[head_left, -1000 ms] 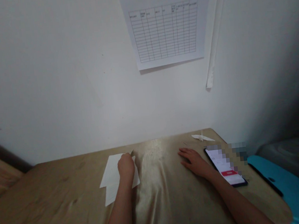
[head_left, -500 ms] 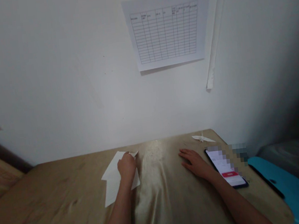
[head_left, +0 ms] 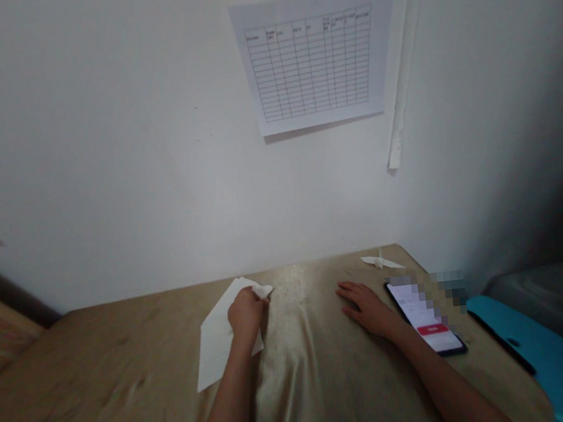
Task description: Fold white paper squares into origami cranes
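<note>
the left hand (head_left: 246, 314) has curled fingers gripping thin white paper sheets (head_left: 217, 342) on the tan satin-covered table (head_left: 88, 379); the right hand (head_left: 366, 308) rests there unclenched. headings on the white printed grid sheet (head_left: 314, 70) are illegible.

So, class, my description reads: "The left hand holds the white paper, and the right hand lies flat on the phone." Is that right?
Not quite: the head view shows the right hand resting on the brown cloth, apart from the phone. The left hand does hold the white paper.
</note>
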Demonstrator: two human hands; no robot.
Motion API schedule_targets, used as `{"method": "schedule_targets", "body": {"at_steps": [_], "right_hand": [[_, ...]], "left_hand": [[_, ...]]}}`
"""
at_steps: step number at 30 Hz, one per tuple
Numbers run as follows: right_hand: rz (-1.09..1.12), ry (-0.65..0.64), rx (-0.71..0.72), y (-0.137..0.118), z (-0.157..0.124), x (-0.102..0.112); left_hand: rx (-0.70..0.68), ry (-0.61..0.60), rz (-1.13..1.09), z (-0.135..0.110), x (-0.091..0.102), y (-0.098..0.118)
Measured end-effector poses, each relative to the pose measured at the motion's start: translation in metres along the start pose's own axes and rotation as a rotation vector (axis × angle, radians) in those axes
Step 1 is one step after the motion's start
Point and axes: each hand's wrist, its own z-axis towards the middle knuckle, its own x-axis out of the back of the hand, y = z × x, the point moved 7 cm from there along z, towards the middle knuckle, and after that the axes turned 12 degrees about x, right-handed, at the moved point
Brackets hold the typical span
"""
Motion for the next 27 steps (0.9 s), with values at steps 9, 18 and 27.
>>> {"method": "schedule_targets", "body": {"at_steps": [9, 18, 27], "right_hand": [[0.029, 0.039, 0.007, 0.005, -0.002, -0.002], [0.147, 0.32, -0.045, 0.013, -0.003, 0.017], [0.141, 0.294, 0.023, 0.001, -0.002, 0.018]], "left_hand": [[-0.344, 0.161, -0.228, -0.018, 0.013, 0.034], [-0.761, -0.203, -0.523, -0.061, -0.021, 0.078], [-0.885, -0.68, -0.426, -0.103, -0.054, 0.1]]}}
